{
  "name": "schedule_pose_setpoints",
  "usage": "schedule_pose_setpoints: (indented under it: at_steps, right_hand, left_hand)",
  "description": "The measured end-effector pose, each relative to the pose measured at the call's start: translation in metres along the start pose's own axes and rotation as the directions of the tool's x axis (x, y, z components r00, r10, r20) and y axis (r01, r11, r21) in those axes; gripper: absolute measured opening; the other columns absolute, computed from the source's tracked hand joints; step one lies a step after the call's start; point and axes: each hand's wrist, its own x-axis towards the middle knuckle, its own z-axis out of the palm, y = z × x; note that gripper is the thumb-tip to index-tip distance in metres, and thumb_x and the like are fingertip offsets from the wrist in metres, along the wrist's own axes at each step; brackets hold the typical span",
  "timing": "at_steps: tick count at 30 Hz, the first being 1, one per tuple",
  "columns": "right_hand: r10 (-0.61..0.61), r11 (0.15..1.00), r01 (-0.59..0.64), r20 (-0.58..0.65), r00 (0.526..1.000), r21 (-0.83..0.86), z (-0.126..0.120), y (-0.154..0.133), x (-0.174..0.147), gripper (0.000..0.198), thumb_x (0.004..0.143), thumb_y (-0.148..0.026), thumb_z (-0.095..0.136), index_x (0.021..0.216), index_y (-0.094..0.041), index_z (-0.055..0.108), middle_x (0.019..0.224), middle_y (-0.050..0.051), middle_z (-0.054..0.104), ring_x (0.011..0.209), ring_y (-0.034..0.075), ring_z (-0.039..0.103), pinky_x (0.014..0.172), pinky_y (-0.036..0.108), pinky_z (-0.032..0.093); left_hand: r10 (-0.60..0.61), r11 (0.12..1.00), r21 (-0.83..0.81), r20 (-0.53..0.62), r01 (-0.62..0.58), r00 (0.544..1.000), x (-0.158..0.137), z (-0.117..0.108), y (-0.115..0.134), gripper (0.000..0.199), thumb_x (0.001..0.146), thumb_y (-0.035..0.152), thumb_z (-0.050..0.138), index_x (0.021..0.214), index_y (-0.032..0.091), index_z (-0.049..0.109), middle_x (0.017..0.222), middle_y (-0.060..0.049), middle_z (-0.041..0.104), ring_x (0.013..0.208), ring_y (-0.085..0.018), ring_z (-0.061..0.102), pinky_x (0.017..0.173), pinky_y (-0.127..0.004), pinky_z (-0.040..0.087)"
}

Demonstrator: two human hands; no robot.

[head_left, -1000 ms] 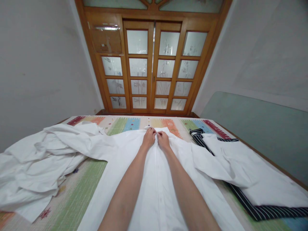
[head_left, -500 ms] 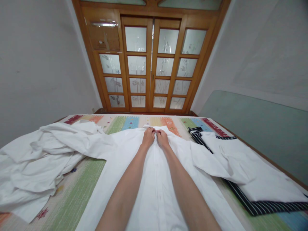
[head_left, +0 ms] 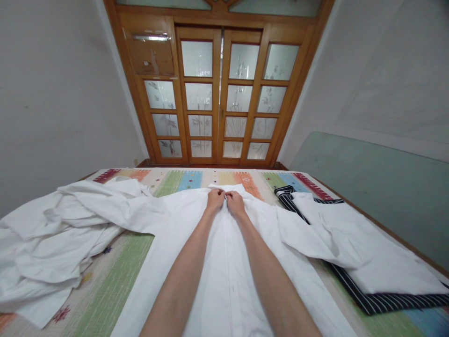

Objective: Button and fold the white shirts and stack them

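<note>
A wooden door [head_left: 224, 112] with frosted panes stands at the far end of the room, and a striped cloth [head_left: 115, 276] with green, blue and orange bands covers the surface in front of it. A white shirt [head_left: 224, 276] lies spread on the cloth, directly under both hands and forearms, its collar [head_left: 233, 187] just beyond the fingertips. The left hand [head_left: 215, 200] and right hand [head_left: 235, 202] meet near the collar, fingertips close together, each pinching the shirt's front edge. Well to the left lies a crumpled white heap [head_left: 59, 234]; to the right, folded white clothing [head_left: 382, 262] rests on black striped fabric [head_left: 373, 304], the shirt's sleeve reaching over towards it
</note>
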Motion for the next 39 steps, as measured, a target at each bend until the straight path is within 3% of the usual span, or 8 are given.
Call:
schedule_pose_setpoints:
  at_steps: [5, 11, 21, 28, 39]
  right_hand:
    - [0.004, 0.999, -0.005, -0.020, 1.000, -0.050, 0.001, -0.001, -0.002, 0.031, 0.082, -0.009, 0.043, 0.092, -0.017, 0.071, 0.098, 0.008, 0.069, 0.095, 0.017, 0.060, 0.086, 0.026, 0.042]
    - [0.019, 0.998, -0.019, -0.013, 1.000, -0.054, 0.000, -0.002, -0.002, 0.031, 0.082, -0.009, 0.043, 0.094, -0.016, 0.070, 0.098, 0.008, 0.068, 0.095, 0.017, 0.059, 0.086, 0.026, 0.042]
    - [0.045, 0.986, -0.046, -0.011, 0.999, -0.160, -0.005, -0.013, -0.006, 0.028, 0.084, -0.010, 0.045, 0.094, -0.014, 0.070, 0.098, 0.010, 0.066, 0.093, 0.018, 0.059, 0.085, 0.025, 0.041]
    - [0.095, 0.973, -0.083, 0.044, 0.994, -0.217, -0.012, -0.023, -0.011, 0.031, 0.089, -0.015, 0.042, 0.102, -0.015, 0.070, 0.104, 0.011, 0.064, 0.097, 0.018, 0.059, 0.086, 0.025, 0.041]
    - [0.097, 0.966, -0.086, 0.034, 0.995, -0.243, -0.015, -0.027, -0.012, 0.031, 0.088, -0.017, 0.044, 0.101, -0.016, 0.072, 0.105, 0.010, 0.066, 0.098, 0.018, 0.059, 0.087, 0.025, 0.042]
  left_hand:
    - [0.007, 0.999, 0.044, 0.003, -0.007, 1.000, 0.003, 0.002, -0.003, 0.022, 0.078, 0.012, 0.054, 0.086, 0.014, 0.075, 0.093, -0.009, 0.073, 0.093, -0.019, 0.066, 0.087, -0.029, 0.047]
    - [0.074, 0.995, 0.070, 0.029, -0.076, 0.997, 0.002, 0.002, -0.005, 0.025, 0.072, 0.005, 0.055, 0.088, 0.014, 0.072, 0.091, -0.007, 0.072, 0.086, -0.017, 0.065, 0.083, -0.028, 0.049]
    - [0.153, 0.978, 0.147, -0.001, -0.151, 0.988, -0.004, 0.003, -0.003, 0.022, 0.075, 0.006, 0.054, 0.087, 0.013, 0.071, 0.094, -0.009, 0.070, 0.094, -0.019, 0.062, 0.090, -0.033, 0.046]
    - [0.145, 0.976, 0.166, -0.016, -0.140, 0.989, -0.004, 0.001, 0.000, 0.023, 0.085, 0.019, 0.052, 0.083, 0.011, 0.073, 0.090, -0.013, 0.072, 0.088, -0.020, 0.065, 0.086, -0.032, 0.047]
    - [0.099, 0.983, 0.160, -0.060, -0.088, 0.993, -0.003, 0.003, 0.000, 0.019, 0.081, 0.018, 0.057, 0.083, 0.011, 0.074, 0.088, -0.012, 0.073, 0.083, -0.020, 0.066, 0.080, -0.030, 0.048]
